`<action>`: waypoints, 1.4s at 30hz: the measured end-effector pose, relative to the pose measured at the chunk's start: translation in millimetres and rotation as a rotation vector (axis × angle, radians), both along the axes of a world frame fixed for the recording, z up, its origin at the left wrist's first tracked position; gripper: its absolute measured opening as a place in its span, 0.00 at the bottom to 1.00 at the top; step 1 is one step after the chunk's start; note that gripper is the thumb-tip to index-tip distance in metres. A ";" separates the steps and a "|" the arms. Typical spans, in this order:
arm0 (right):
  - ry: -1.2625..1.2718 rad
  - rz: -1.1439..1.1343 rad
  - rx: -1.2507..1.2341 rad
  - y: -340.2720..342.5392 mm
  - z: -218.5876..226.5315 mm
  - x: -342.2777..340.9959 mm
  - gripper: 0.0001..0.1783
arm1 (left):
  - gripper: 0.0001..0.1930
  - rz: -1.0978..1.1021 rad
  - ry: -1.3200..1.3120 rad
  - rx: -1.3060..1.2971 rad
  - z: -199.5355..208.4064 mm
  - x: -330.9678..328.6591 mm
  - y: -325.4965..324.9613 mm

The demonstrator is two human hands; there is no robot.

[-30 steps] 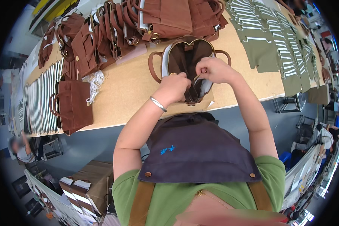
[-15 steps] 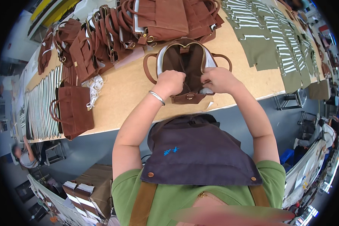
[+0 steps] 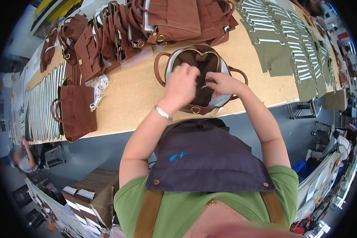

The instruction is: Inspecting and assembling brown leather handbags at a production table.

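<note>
A brown handbag (image 3: pixel 201 108) stands unzipped on the table, its mouth spread wide. Gold zip tape rims the opening, with dark brown lining and white padding showing inside. My left hand (image 3: pixel 182 84) is over the left part of the mouth, fingers curled and closed; whatever they hold is hidden. From the right, my right hand (image 3: pixel 223 85) reaches over the opening, thumb and fingers bent together near the lining. What lies between those fingertips is too small to make out. The bag's two handles stick out to either side.
Many brown bags (image 3: pixel 174 20) are heaped along the table's (image 3: pixel 125 99) far side. At left, one brown bag (image 3: pixel 78 111) stands beside white cord (image 3: pixel 99 89) and a row of thin panels (image 3: pixel 43 107). Olive pieces with white strips (image 3: pixel 277 55) cover the right.
Both hands have shifted inward over the bag's mouth; the left has risen and turned. The opening looks rounder, and the bag sits slightly farther right in view.
</note>
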State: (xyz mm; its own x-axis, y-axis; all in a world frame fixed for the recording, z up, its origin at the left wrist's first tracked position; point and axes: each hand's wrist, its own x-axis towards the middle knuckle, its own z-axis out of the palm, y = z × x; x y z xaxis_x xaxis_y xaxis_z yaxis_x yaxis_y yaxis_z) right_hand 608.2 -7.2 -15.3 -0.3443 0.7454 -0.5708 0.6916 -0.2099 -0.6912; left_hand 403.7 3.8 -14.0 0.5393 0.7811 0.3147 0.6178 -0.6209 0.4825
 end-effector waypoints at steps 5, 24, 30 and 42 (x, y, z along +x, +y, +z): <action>0.124 0.076 0.042 -3.9 3.7 8.0 0.09 | 0.10 -0.206 0.253 -0.108 -4.0 -3.4 -61.1; 0.189 0.221 0.119 9.6 100.3 3.0 0.06 | 0.13 -0.210 0.143 -0.176 72.5 -34.4 -17.3; 0.254 0.219 -0.009 14.0 99.0 3.7 0.05 | 0.07 -0.178 -0.090 -0.169 48.9 -24.3 -29.1; 0.323 0.309 -0.039 23.2 91.3 3.4 0.10 | 0.07 -0.082 -0.187 -0.345 47.2 -24.6 -32.8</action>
